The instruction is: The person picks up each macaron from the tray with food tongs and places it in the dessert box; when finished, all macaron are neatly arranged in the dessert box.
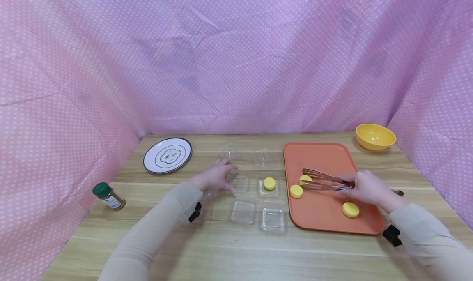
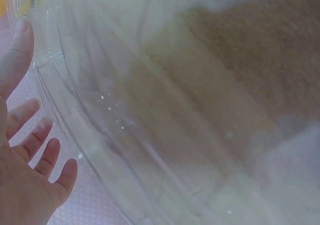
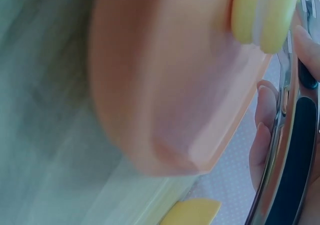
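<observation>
Right hand: fingers curled round a pair of slotted metal tongs with dark grips. The two tong ends stood apart, one on each side of a round yellow macaron on the orange rectangular tray; the near end overlapped its lower edge, and contact could not be confirmed. A second yellow macaron lay just beside it near the tray's left rim, a third nearer the person.

Left hand: fingers spread and gently bent, no hold seen, next to a clear square plastic container; whether the fingertips touched it could not be told. Another clear container held one yellow macaron. Transparent walls blended into the wooden worktop, so outlines were hard to trace; plastic behind the left wrist was partly hidden by the sleeve.

Left wrist view: blurred clear plastic filled most of the frame, the hand cut off at the left edge. Right wrist view: tongs cropped at the right, their ends out of sight; a macaron was cut by the top edge.
</observation>
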A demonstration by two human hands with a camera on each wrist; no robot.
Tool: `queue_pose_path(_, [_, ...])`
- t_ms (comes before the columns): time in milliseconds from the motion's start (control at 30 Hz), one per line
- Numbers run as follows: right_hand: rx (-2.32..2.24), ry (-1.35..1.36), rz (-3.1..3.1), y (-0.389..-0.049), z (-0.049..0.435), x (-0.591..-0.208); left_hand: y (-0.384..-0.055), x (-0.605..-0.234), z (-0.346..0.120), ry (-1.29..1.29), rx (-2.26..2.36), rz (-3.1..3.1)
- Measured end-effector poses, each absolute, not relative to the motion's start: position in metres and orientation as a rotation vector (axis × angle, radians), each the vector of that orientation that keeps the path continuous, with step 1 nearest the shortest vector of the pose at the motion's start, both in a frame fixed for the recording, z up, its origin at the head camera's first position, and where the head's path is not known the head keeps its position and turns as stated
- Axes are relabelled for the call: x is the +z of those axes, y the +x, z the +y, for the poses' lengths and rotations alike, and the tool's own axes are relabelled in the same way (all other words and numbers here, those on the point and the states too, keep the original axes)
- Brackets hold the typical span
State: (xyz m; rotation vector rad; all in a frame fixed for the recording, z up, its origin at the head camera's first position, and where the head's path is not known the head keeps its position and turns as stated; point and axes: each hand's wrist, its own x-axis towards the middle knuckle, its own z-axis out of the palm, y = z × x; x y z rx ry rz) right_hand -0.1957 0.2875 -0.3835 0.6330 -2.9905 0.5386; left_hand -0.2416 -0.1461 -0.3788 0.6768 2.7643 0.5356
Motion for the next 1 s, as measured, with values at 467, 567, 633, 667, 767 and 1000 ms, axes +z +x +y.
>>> queue_pose_path(467, [0.540, 0.623, -2.988, -0.1981, 0.2871, -0.3827, -0.2452, -0.3796, -0.1478, 0.683, 0.561, 2.739])
queue_pose_path(567, [0.534, 0.617, -2.981, -0.1993, 0.2868, -0.3818, -0.2456, -0.3784, -0.1473, 0.674, 0.572, 2.733])
queue_pose_path(633, [0.529, 0.614, -2.979, -0.1999, 0.2865, -0.3810, -0.2455, -0.3778, -0.1471, 0.669, 0.570, 2.731])
queue_pose_path(667, [0.524, 0.613, -2.977, -0.2001, 0.2863, -0.3808, -0.2453, -0.3776, -0.1470, 0.668, 0.573, 2.733])
queue_pose_path(767, [0.514, 0.610, -2.981, -0.2003, 0.2858, -0.3803, -0.2446, -0.3767, -0.1469, 0.667, 0.573, 2.732])
queue_pose_path(1000, [0.488, 0.576, -2.998, -0.1990, 0.2838, -0.3811, -0.2424, -0.3749, -0.1464, 0.677, 0.557, 2.730])
